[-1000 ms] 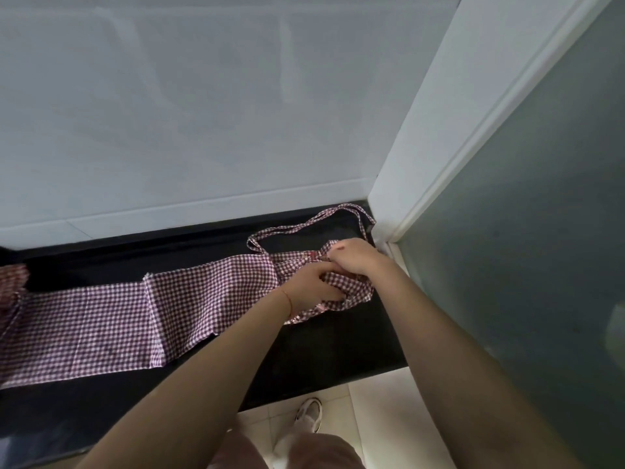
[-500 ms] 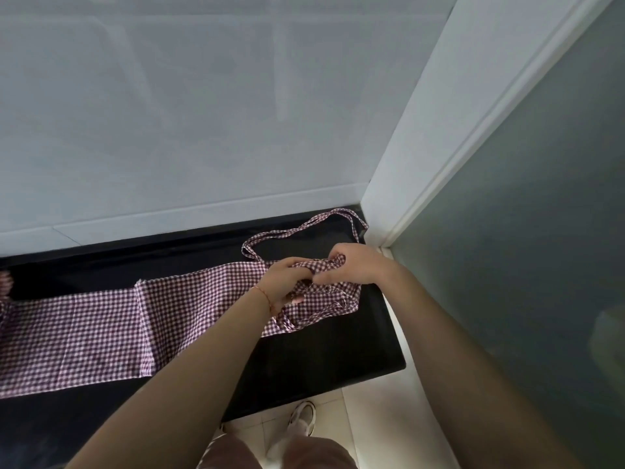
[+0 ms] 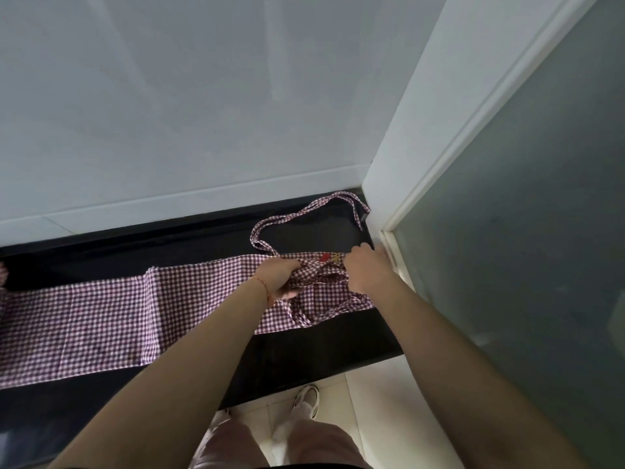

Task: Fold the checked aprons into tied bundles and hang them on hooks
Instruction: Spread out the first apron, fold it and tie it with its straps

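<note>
I see the checked apron [image 3: 101, 319] lying flat along the black counter [image 3: 304, 346], its length running off to the left edge of the view, with a crease across it partway along. Its right end is bunched up near the corner where the white wall [image 3: 203, 113] meets the white door frame [image 3: 422, 147]. My left hand [image 3: 279, 275] sits on that bunched end, its fingers curled into the cloth and grasping a gathered fold of it; a thin red bracelet [image 3: 262, 284] shows on that wrist. My right hand [image 3: 365, 270] is just beside it, close to the frame, fingers clenched round the fabric and what looks like one of the straps. A small red and yellow mark [image 3: 329, 257] on the cloth shows between the two hands. The neck strap [image 3: 304, 214] loops out over the counter behind the hands toward the wall, its far end touching the foot of the frame. A frosted glass panel [image 3: 524, 231] fills the right side. Below the counter edge I see pale floor tiles [image 3: 372, 401], a white shoe [image 3: 307, 399] and pink trouser legs [image 3: 230, 445].
</note>
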### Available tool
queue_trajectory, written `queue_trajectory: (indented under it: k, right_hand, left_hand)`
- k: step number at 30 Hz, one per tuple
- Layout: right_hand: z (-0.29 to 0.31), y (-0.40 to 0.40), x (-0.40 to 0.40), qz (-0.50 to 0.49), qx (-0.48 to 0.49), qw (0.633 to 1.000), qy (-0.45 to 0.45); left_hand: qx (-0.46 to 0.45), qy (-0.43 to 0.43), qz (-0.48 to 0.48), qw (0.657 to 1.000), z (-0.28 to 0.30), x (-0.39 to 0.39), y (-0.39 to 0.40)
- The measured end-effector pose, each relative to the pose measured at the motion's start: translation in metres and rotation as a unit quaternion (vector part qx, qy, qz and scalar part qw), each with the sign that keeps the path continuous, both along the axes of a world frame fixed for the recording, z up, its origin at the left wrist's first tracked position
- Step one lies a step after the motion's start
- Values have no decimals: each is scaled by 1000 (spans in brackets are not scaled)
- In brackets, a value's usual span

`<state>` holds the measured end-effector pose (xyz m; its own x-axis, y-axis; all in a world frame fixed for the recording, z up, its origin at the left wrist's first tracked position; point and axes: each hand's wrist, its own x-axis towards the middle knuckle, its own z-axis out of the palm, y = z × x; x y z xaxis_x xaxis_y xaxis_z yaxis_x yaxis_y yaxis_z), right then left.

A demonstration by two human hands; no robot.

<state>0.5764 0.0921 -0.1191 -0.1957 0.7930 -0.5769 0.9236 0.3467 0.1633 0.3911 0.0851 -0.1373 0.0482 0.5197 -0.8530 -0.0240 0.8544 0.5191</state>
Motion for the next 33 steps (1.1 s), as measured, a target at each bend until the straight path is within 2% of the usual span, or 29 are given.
queue_trajectory:
  k: [2, 4, 7, 9, 12, 16, 19, 21, 23, 24, 33]
  right_hand:
    - [-4, -6, -5, -10, 15, 999, 42]
    - [-7, -15, -10, 4, 61, 995, 75]
    - [-17, -28, -14, 32, 122, 989, 84]
    - [-24, -32, -15, 22, 116, 990, 75]
    - [-29, -33, -12, -2, 104, 993, 58]
    - [-28, -37, -8, 12, 112, 992, 49]
    - [-26, -37, -9, 20, 110, 992, 55]
    - [-27, -35, -9, 9, 109, 992, 62]
    - [-28, -34, -9, -4, 98, 993, 71]
    - [-29, -34, -9, -6, 96, 993, 74]
    - [-44, -43, -4, 2, 121, 990, 70]
  left_hand:
    - [-9, 31, -43, 999, 7, 0, -2]
    - [32, 71, -109, 991, 12, -2, -4]
    - [132, 158, -265, 942, 14, -4, -8]
    - [145, 199, -329, 912, 14, -5, -10]
    - [152, 238, -357, 890, 16, -8, -12]
    - [209, 378, -383, 816, 8, -8, -17]
    - [306, 374, -354, 800, 0, 0, -27]
    - [335, 361, -443, 749, -1, 6, -32]
    - [319, 385, -534, 682, -3, 12, -36]
    - [312, 401, -552, 661, -5, 14, -36]
    - [346, 469, -544, 604, -9, 20, -35]
